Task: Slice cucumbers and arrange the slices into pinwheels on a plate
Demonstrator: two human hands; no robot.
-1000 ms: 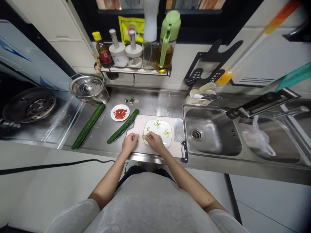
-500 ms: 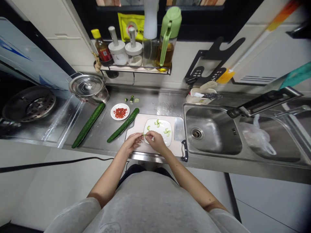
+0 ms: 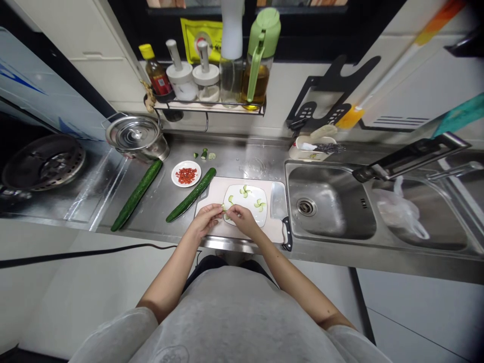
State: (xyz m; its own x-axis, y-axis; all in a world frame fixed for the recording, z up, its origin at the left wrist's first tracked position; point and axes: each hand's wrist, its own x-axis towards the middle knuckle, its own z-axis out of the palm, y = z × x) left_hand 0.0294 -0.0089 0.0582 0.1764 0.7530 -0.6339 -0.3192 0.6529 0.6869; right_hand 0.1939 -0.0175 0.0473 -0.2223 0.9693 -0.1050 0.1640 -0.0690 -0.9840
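Observation:
My left hand (image 3: 206,220) and my right hand (image 3: 242,220) meet over the near left edge of a white square plate (image 3: 248,200). Their fingertips pinch a small green cucumber slice (image 3: 223,206) between them, partly hidden by the fingers. On the plate, thin cucumber slices form two pinwheel shapes, one at the back (image 3: 245,191) and one at the right (image 3: 259,204). A single slice (image 3: 230,199) lies near the plate's left side. Beneath the plate is a pale cutting board (image 3: 218,189). A wide-bladed kitchen knife (image 3: 279,199) rests along the board's right side, handle toward me.
Left of the board lie a cucumber (image 3: 191,195) and another cucumber (image 3: 136,195). Behind them are a saucer of chopped red bits (image 3: 186,176), cucumber scraps (image 3: 204,155) and a lidded steel pot (image 3: 138,138). A double sink (image 3: 333,201) is on the right; a condiment rack (image 3: 212,106) hangs behind.
My fingers have shifted slightly around the cucumber slice, and more of it shows between them. The view has moved a little; the plate and its slices stay in place.

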